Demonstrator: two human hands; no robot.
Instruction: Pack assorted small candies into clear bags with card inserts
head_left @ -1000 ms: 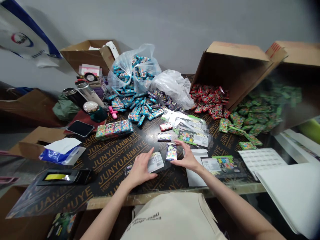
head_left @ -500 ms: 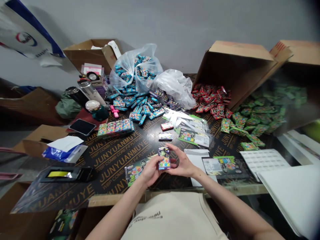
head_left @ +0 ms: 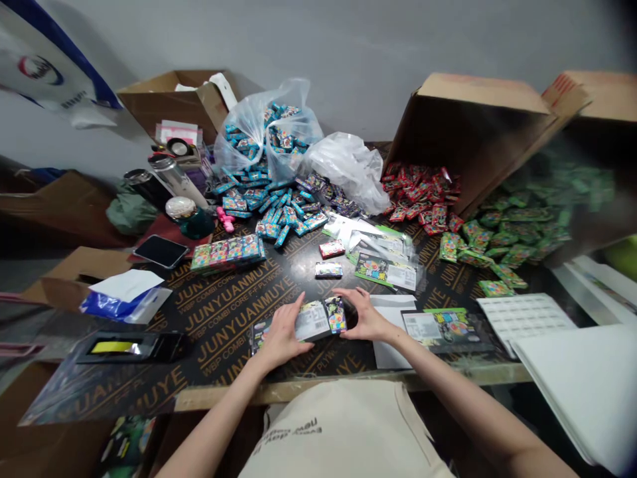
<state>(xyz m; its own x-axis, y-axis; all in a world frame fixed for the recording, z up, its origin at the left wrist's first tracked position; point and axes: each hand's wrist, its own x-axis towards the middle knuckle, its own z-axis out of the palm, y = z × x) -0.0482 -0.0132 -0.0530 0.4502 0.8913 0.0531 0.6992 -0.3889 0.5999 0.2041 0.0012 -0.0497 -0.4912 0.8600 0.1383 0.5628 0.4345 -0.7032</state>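
On the table in front of me lies a flat printed packet (head_left: 312,322) with a pale label panel. My left hand (head_left: 282,333) rests over its left part, fingers spread, covering much of it. At its right end is a small purple-edged candy box (head_left: 336,315) with a colourful front. My right hand (head_left: 364,316) curves around that box, index finger at the far edge and thumb at the near edge. Beyond the hands lie a small white-and-dark box (head_left: 328,270) and a small red box (head_left: 332,249).
Loose blue boxes (head_left: 283,216), red boxes (head_left: 423,199) and green boxes (head_left: 502,242) are heaped at the back. A row of boxes (head_left: 229,252) sits left. Printed packets (head_left: 385,272) lie right of centre, near a white sheet (head_left: 391,345). A phone (head_left: 160,251) and bottles (head_left: 176,179) stand left.
The candy box, earlier held up between both hands, is now lower, at the packet's right end. My left hand has left it and spread over the packet, whose pale panel now shows.
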